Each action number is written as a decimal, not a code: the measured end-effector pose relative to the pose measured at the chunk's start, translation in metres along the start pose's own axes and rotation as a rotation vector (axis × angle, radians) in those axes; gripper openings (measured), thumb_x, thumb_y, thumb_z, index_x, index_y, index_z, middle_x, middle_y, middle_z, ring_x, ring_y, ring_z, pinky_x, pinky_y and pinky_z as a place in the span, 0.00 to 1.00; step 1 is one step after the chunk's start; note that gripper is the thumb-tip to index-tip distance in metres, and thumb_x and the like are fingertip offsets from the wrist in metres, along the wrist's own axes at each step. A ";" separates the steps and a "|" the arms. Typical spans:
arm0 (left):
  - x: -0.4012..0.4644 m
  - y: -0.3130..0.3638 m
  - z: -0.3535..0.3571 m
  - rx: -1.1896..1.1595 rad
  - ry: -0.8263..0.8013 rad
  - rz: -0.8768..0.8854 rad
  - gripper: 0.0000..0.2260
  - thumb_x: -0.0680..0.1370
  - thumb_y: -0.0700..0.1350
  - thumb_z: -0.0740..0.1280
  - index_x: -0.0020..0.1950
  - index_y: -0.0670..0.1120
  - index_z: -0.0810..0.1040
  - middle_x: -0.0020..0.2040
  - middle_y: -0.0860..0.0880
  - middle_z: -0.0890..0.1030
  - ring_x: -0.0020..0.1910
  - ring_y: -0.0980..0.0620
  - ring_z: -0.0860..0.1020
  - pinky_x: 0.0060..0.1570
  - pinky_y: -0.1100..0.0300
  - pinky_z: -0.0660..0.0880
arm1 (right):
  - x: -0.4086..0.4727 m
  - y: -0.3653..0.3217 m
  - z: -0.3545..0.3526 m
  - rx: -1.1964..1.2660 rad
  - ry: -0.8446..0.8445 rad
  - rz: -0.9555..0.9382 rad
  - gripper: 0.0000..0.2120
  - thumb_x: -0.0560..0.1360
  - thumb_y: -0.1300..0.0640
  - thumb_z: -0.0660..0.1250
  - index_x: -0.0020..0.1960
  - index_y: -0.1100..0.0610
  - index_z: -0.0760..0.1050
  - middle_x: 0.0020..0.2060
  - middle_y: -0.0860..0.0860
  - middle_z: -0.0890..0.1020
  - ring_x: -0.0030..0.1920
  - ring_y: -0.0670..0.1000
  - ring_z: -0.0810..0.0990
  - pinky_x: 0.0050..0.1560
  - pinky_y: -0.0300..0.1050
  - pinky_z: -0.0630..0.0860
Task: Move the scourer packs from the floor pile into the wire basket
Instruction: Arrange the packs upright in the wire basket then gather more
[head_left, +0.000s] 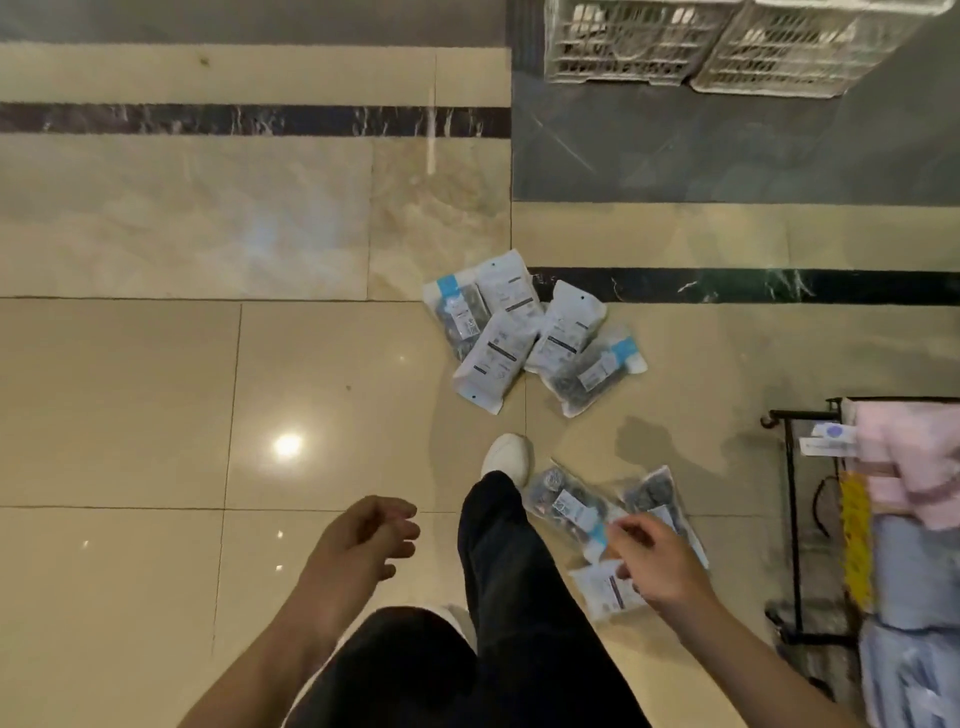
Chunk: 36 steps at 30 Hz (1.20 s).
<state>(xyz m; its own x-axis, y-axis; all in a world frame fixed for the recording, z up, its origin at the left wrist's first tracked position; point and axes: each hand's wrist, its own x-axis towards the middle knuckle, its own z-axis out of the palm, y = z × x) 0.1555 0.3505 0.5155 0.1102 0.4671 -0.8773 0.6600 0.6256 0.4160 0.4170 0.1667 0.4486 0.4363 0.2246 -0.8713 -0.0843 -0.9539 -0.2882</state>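
A polished beige tiled floor (311, 389) is seen from above, from a camera worn on a person's head. A pile of scourer packs (530, 332), about five, is spread flat on the tiles near the middle of the view, just below a dark marble strip in the floor. A second, smaller group of three packs (576, 506) is seen nearer the person, beside a white shoe (506, 454) and a black trouser leg.

The right hand (657, 564) is lowered over this nearer group, fingers curled and partly parted; whether a pack is gripped or only being touched cannot be told, since the hand covers the contact. The left hand (363, 540) is held free in the air over bare tile, fingers loosely curled, nothing in it.

At the right edge of the floor a black wire basket (795, 519) on a stand is partly shown, with pink and grey folded goods inside it; no scourer pack can be made out in it. Two pale plastic crates (727, 47) are set at the far top of the view.

The task is judged to be at or near its start: all visible packs are on the floor, and every one of them remains to be carried to the basket
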 end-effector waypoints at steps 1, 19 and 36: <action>0.016 0.013 0.001 0.007 -0.014 0.000 0.08 0.82 0.41 0.67 0.55 0.51 0.84 0.48 0.52 0.88 0.50 0.51 0.86 0.54 0.53 0.80 | 0.015 -0.007 -0.003 -0.030 0.000 0.023 0.06 0.81 0.51 0.70 0.46 0.48 0.81 0.44 0.53 0.87 0.41 0.54 0.84 0.43 0.48 0.76; 0.607 -0.036 0.098 0.130 0.116 -0.065 0.34 0.80 0.57 0.70 0.81 0.41 0.64 0.69 0.43 0.77 0.62 0.43 0.77 0.61 0.52 0.75 | 0.523 -0.093 0.236 0.430 -0.033 0.114 0.59 0.58 0.38 0.86 0.81 0.51 0.62 0.70 0.47 0.76 0.71 0.56 0.76 0.74 0.62 0.71; 0.711 -0.001 0.148 -0.398 0.126 -0.060 0.21 0.73 0.45 0.81 0.62 0.41 0.81 0.55 0.44 0.88 0.46 0.47 0.87 0.43 0.54 0.85 | 0.577 -0.085 0.244 0.865 -0.047 0.092 0.35 0.60 0.55 0.85 0.65 0.58 0.81 0.53 0.58 0.89 0.50 0.59 0.90 0.49 0.58 0.87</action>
<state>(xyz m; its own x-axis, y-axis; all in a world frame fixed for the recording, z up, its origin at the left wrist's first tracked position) 0.3434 0.5890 -0.1438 -0.0279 0.4804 -0.8766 0.3210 0.8348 0.4472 0.4577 0.4259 -0.1269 0.3588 0.1804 -0.9158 -0.7768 -0.4863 -0.4001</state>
